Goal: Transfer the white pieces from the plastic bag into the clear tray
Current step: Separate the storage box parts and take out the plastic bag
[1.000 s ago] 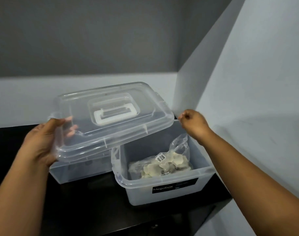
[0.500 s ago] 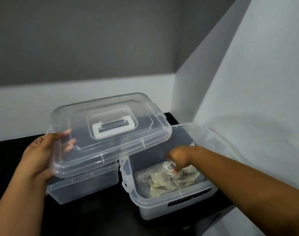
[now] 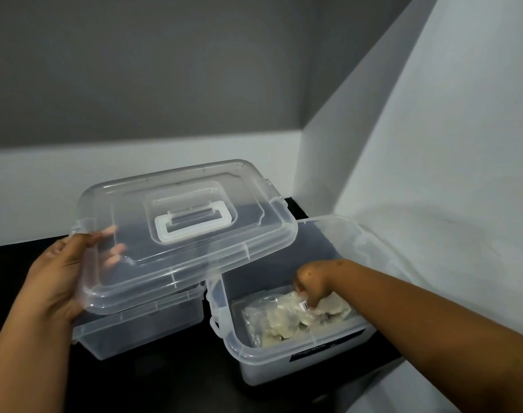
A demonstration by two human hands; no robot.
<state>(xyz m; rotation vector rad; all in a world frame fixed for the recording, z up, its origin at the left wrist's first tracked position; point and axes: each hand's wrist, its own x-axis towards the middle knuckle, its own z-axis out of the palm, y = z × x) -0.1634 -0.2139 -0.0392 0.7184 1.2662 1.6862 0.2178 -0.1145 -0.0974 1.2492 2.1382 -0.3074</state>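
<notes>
Bag (image 3: pixel 287 318) lies in the right box (image 3: pixel 233 350); my right hand (image 3: pixel 312 286) pinches its top to lift it, left hand (image 3: pixel 57 281) gripping the lid (image 3: pixel 188 234) clear.

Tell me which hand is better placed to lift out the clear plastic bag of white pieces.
Right: the right hand already grips the clear plastic bag of white pieces inside the open box. The left hand holds the clear lid.

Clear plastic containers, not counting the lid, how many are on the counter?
2. A shallow tray sits left, partly under the held lid; a deeper box sits right, holding the bag.
</notes>
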